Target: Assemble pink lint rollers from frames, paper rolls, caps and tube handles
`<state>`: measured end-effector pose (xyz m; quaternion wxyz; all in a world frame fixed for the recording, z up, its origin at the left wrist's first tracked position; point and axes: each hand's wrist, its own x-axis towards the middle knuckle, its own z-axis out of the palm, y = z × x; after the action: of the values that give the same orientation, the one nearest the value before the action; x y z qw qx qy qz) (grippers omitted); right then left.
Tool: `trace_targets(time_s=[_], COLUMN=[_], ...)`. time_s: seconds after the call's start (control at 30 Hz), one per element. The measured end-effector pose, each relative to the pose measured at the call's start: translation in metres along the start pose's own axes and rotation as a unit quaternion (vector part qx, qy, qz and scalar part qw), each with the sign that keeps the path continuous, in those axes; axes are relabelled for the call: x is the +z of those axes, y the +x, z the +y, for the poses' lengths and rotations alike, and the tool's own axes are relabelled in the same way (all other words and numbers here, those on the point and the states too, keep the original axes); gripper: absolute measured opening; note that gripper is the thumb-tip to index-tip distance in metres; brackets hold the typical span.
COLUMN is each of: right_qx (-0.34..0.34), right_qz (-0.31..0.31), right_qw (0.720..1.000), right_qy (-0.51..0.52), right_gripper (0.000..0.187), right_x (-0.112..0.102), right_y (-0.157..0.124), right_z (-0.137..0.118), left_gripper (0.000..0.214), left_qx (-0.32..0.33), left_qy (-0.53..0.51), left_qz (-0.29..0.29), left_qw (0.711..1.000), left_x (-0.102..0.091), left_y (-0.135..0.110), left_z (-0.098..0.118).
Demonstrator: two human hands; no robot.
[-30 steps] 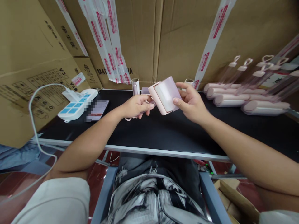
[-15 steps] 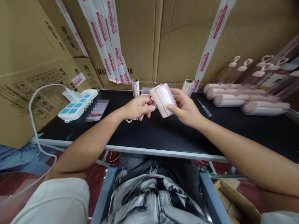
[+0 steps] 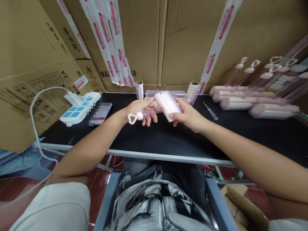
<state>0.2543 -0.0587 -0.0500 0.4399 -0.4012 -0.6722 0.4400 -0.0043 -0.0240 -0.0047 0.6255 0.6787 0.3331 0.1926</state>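
Note:
A pale pink lint roller (image 3: 169, 107) is held over the table between my hands. My right hand (image 3: 189, 114) is closed around its cylindrical head, thumb in front. The translucent pink handle (image 3: 148, 113) slants down to the left and ends in a heart-shaped loop (image 3: 132, 118). It lies across my left hand (image 3: 139, 107), thumb above and loosely bent fingers below; how firm this hold is cannot be seen. Behind the hands, partly hidden, lies a translucent lilac piece (image 3: 176, 93) with pink parts.
Two upright white tubes (image 3: 193, 89) stand at the table's back, lilac pieces beside them. Several pink lint rollers (image 3: 238, 103) lie to the right, with a small screwdriver (image 3: 210, 111) nearer. On the left are a power strip (image 3: 80, 107) and a phone (image 3: 102, 114). Cardboard (image 3: 144, 38) walls the back.
The roller head has turned and dropped slightly in my right hand. The handle with its heart loop has come up into view in front of my left hand, whose fingers have loosened.

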Motion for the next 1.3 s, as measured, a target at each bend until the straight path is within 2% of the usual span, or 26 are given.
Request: trace_targets(time_s=[0.07,0.13,0.17,0.23,0.3,0.37,0.53,0.7,0.87,0.97,1.03,1.1,1.2,1.3], right_qx=[0.080,0.126,0.143,0.171,0.195,0.211,0.220,0.202,0.189,0.209,0.221,0.230,0.235,0.237], right_qz=[-0.013,-0.029,-0.038,-0.061,-0.090,-0.120,-0.177,-0.179,-0.140,-0.109,-0.080,-0.065,-0.074,-0.087], right_qw=[0.988,0.967,0.959,0.947,0.938,0.931,0.921,0.933,0.948,0.950,0.951,0.951,0.950,0.950], right_qy=[0.131,0.217,0.242,0.266,0.271,0.273,0.268,0.239,0.214,0.204,0.202,0.197,0.190,0.182], right_gripper=[0.065,0.053,0.049,0.047,0.049,0.052,0.065,0.069,0.051,0.039,0.036,0.038,0.046,0.051], right_x=[0.001,0.000,-0.002,-0.004,-0.005,-0.003,0.005,0.004,0.007,0.009,0.009,0.009,0.008,0.008], right_y=[0.000,0.001,0.001,0.002,0.002,0.000,-0.002,-0.003,-0.004,-0.005,-0.005,-0.006,-0.007,-0.009], right_z=[-0.005,-0.011,-0.013,-0.017,-0.019,-0.019,-0.016,-0.006,-0.001,-0.006,-0.010,-0.014,-0.016,-0.014], left_gripper=[0.074,0.066,0.060,0.052,0.049,0.046,0.042,0.039,0.043,0.041,0.037,0.032,0.028,0.028], left_qx=[0.048,0.127,0.173,0.256,0.303,0.311,0.249,0.160,0.109,0.095,0.074,0.036,-0.009,-0.071], left_qy=[0.004,0.075,0.137,0.279,0.385,0.424,0.380,0.301,0.320,0.337,0.355,0.378,0.392,0.369], left_qz=[0.041,0.135,0.190,0.274,0.300,0.292,0.305,0.309,0.319,0.320,0.337,0.369,0.427,0.471], left_qw=[0.998,0.980,0.957,0.884,0.819,0.799,0.837,0.888,0.885,0.880,0.869,0.848,0.814,0.798], left_x=[0.000,0.001,0.003,0.006,0.012,0.019,0.036,0.028,0.021,0.018,0.006,-0.018,-0.073,-0.135], left_y=[0.001,0.003,0.004,0.005,0.006,0.006,0.003,0.001,0.007,0.005,-0.002,-0.014,-0.031,-0.034], left_z=[-0.001,-0.003,-0.004,-0.007,-0.010,-0.012,-0.011,-0.003,-0.005,0.004,0.020,0.039,0.062,0.066])
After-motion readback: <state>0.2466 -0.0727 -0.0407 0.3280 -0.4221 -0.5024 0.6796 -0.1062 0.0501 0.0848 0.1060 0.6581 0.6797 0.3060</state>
